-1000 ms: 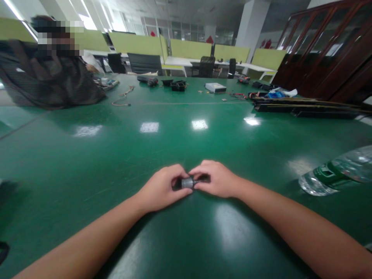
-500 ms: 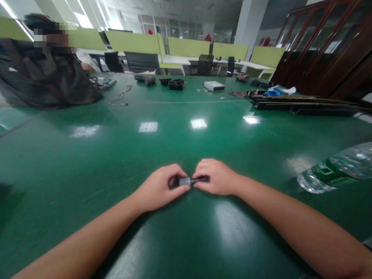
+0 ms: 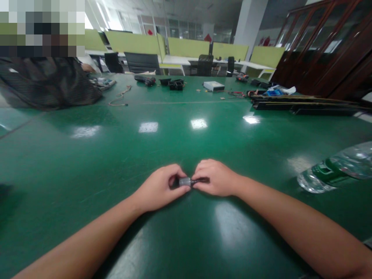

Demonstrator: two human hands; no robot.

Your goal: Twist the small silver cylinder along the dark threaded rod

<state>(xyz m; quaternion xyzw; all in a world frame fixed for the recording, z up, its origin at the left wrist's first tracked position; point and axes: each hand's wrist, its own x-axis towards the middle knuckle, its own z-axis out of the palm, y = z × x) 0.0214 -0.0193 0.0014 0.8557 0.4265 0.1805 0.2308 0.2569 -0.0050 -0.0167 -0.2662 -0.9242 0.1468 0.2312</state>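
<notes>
A small grey metallic cylinder [image 3: 185, 181] is pinched between the thumb and fingers of my left hand [image 3: 161, 188]. From its right end runs a thin dark stem [image 3: 200, 180], which my right hand [image 3: 216, 177] grips with the thumb below and the fingers curled over it. Both hands rest low over the green table [image 3: 174, 143], fingertips almost touching. Its exact kind is too small and partly covered to make out, and I cannot tell whether cylinder and stem are one piece.
A clear plastic bottle [image 3: 328, 174] with a green label lies on its side at the right. Long black strips [image 3: 305, 104] lie at the far right, near a white box [image 3: 214, 86]. A dark bag [image 3: 52, 81] stands far left, a person behind it. A cable [image 3: 120, 95] lies nearby.
Both hands keep nearly the same place and the same hold on the cylinder and stem. Any turning of the piece is too slight to tell.
</notes>
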